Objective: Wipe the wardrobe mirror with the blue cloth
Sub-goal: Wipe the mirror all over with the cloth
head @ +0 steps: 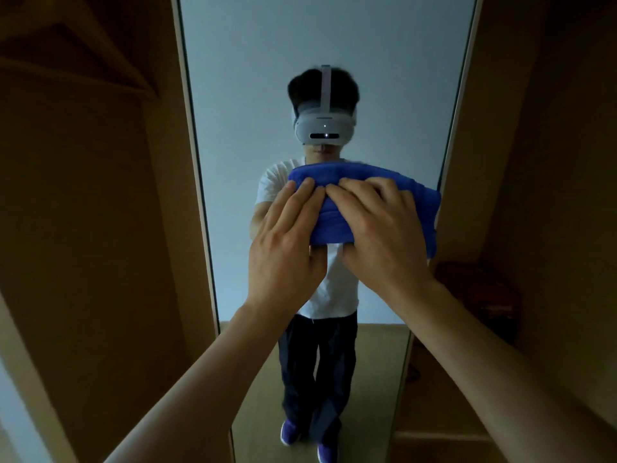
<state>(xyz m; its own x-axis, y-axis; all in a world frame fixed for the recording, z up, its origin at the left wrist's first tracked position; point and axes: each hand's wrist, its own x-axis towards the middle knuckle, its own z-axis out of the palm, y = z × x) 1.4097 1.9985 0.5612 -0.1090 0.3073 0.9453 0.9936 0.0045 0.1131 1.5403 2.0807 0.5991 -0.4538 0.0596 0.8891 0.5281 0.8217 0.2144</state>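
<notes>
Left hand (287, 242), right hand (384, 235) flat on blue cloth (419, 208), seemingly against mirror (300, 45); thumbs hidden.

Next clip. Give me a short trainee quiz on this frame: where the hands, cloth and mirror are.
1. True or false: the left hand and the right hand both lie on the blue cloth.
2. The cloth's outer end reaches which part of the mirror? A) left frame B) right frame C) bottom edge
3. Fill in: the reflection shows the person wearing a white ____ on the head.

Key: 1 true; 2 B; 3 headset.
</notes>
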